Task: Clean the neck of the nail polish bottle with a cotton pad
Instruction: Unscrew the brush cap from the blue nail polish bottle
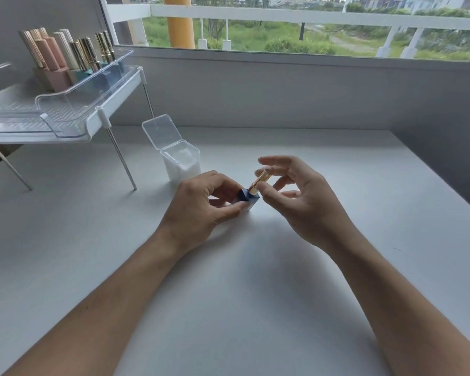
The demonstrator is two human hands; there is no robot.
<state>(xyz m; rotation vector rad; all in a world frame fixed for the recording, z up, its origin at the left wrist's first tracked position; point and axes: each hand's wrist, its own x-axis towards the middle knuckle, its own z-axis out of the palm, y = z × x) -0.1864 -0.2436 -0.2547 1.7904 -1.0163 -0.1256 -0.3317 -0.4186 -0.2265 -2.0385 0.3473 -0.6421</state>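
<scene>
A blue nail polish bottle point(247, 198) with a tall gold cap point(260, 180) stands on the white table point(255, 267), tilted a little to the right. My left hand point(201, 204) grips the bottle's square base between thumb and fingers. My right hand point(296, 194) is at the gold cap, its thumb and fingertips curled around it while the other fingers spread. The cap sits on the bottle, so the neck is hidden. Just behind my left hand, a clear box of white cotton pads point(181, 161) stands with its lid flipped open.
A clear acrylic shelf point(65, 115) on thin metal legs stands at the left, holding several nail polish bottles point(65, 58) with gold caps. A grey wall and a window run along the table's far edge.
</scene>
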